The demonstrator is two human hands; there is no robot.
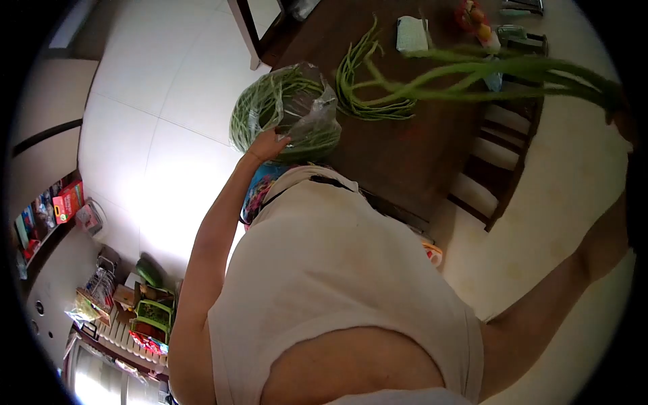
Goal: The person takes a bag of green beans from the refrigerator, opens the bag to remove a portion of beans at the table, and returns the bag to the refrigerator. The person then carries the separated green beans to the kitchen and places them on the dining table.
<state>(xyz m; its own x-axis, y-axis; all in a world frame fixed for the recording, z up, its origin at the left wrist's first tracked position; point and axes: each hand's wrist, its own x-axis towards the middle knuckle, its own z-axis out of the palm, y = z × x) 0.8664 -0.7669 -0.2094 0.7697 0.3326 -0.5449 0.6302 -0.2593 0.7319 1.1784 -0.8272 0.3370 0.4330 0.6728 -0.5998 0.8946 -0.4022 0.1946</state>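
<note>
My left hand [268,144] pinches the edge of a clear plastic bag [316,121] full of long green beans [260,111] at the dark table's near left corner. At the far right, my right hand [622,125] grips one end of a bunch of long beans [540,69], which stretches leftward above the table; that hand is partly lost in the dark frame edge. A loose pile of long beans [378,108] lies on the table just right of the bag.
The dark wooden table [412,148] has a pale green cloth or packet [412,35] and a red net bag of fruit [472,19] at its far side. A wooden chair [496,174] stands at its right. Green crates [154,312] are at the lower left.
</note>
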